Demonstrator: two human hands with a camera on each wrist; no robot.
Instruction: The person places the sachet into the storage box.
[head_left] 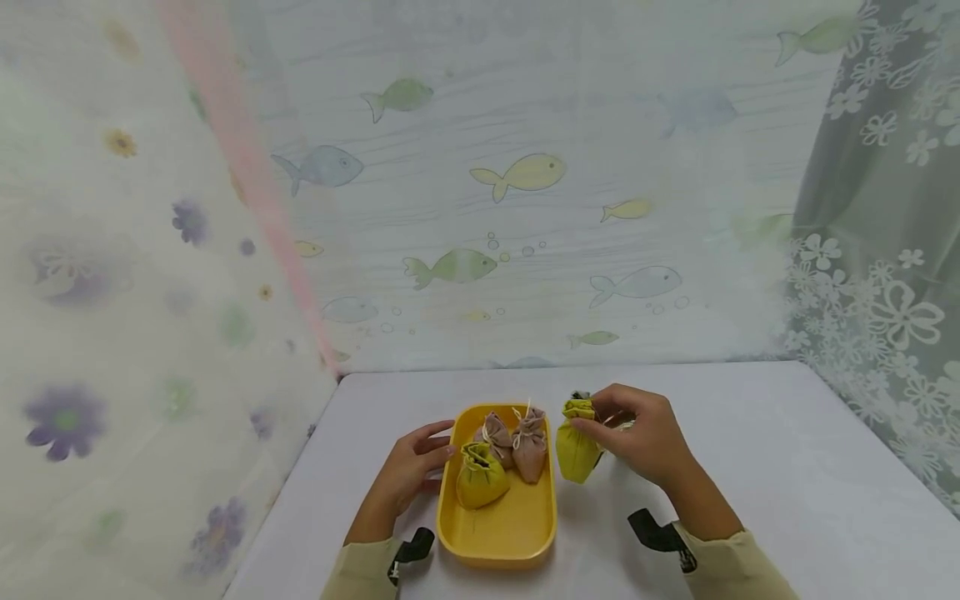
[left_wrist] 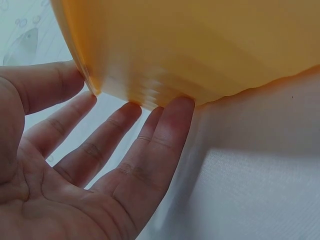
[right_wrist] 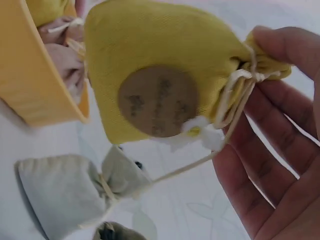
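My right hand [head_left: 637, 429] pinches a yellow-green drawstring pouch [head_left: 576, 454] by its gathered neck, just right of a yellow tray [head_left: 498, 542]. In the right wrist view this pouch bears a round brown label [right_wrist: 157, 100] with dark writing, and a cream cord hangs from its neck. At the tray's left side is my left hand [head_left: 408, 467], its fairly straight fingers [left_wrist: 170, 135] touching the outer wall near the rim. Inside the tray lie another yellow-green pouch [head_left: 480, 479] and two pinkish-brown pouches, one at the right wall [head_left: 530, 450] and one beside it [head_left: 495, 437].
A pale grey pouch [right_wrist: 65, 187] lies on the white table [head_left: 750, 450], below the raised pouch in the right wrist view. Part of a brownish pouch [right_wrist: 119, 232] shows at that view's bottom edge. Behind the table hangs a fish-print curtain [head_left: 525, 317].
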